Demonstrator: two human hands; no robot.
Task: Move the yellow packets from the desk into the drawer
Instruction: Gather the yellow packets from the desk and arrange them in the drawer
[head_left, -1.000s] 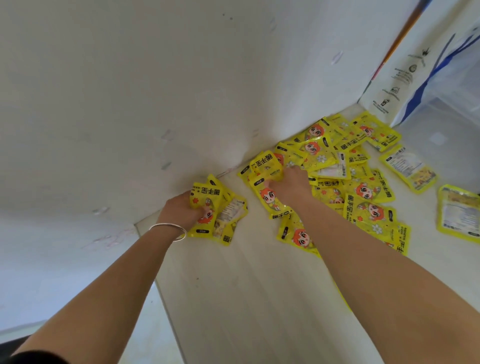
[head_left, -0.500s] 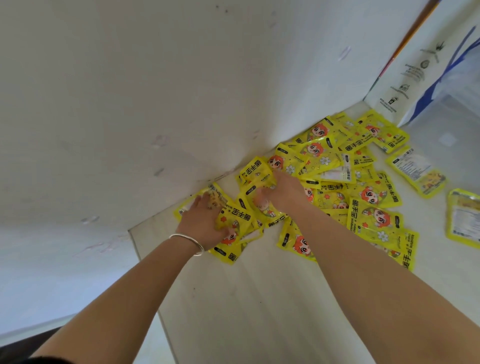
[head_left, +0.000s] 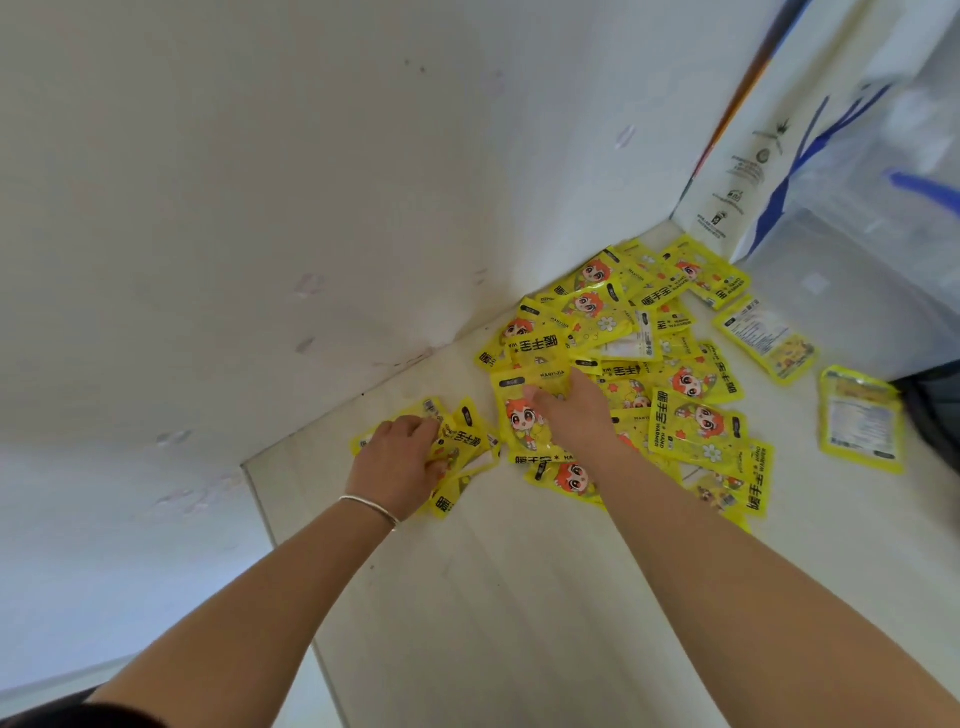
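Observation:
Several yellow packets (head_left: 675, 364) with a red-haired cartoon figure lie heaped on the pale desk (head_left: 493, 597) against the wall. My left hand (head_left: 397, 460), with a silver bangle on its wrist, lies over a small stack of packets (head_left: 462, 447) near the desk's left edge, fingers curled round it. My right hand (head_left: 574, 415) reaches into the near side of the heap. Its thumb presses on one face-up packet (head_left: 519, 423), and its fingers are tucked among the packets beside it. No drawer is in view.
Two packets lie apart at the right, one (head_left: 766, 338) face-down and another (head_left: 860, 418) nearer the desk's right side. A white bag with blue print (head_left: 753, 156) stands at the back right corner. A dark object (head_left: 935, 410) shows at the right edge.
My left hand has lowered its stack of packets onto the desk and moved closer to the heap. My right hand has drawn a packet out of the heap toward the left hand.

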